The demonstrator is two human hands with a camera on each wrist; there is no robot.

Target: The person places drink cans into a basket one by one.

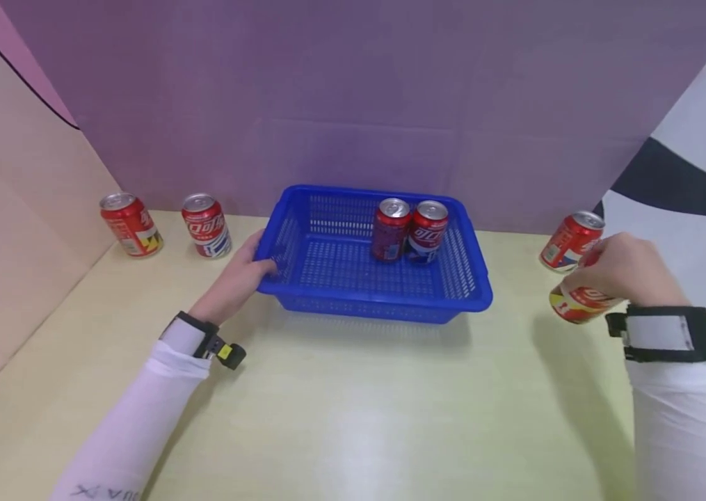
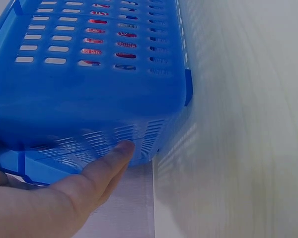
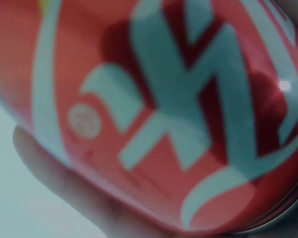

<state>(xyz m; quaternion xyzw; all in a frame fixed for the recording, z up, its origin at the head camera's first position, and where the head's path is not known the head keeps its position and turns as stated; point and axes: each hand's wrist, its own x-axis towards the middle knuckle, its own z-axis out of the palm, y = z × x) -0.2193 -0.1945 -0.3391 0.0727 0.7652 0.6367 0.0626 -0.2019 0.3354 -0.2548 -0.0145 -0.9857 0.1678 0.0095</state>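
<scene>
My left hand [image 1: 236,275] grips the left rim of a blue plastic basket [image 1: 365,303], thumb over the edge; in the left wrist view its fingers [image 2: 97,181] lie along the outer wall. Two red soda cans stand inside, a can [image 1: 388,233] and another can [image 1: 426,236], towards the right side. On the right, my right hand [image 1: 631,268] holds a red soda can [image 1: 578,305], tilted and lifted off the table. That can [image 3: 154,109] fills the right wrist view, a finger [image 3: 64,183] along its side. Just behind it stands another red can [image 1: 568,243].
Left of the basket, a red can [image 1: 205,229] and a second can [image 1: 131,226] stand near the back of the pale table [image 1: 353,403]. A purple panel [image 1: 353,97] rises behind them, with printed panels on both sides.
</scene>
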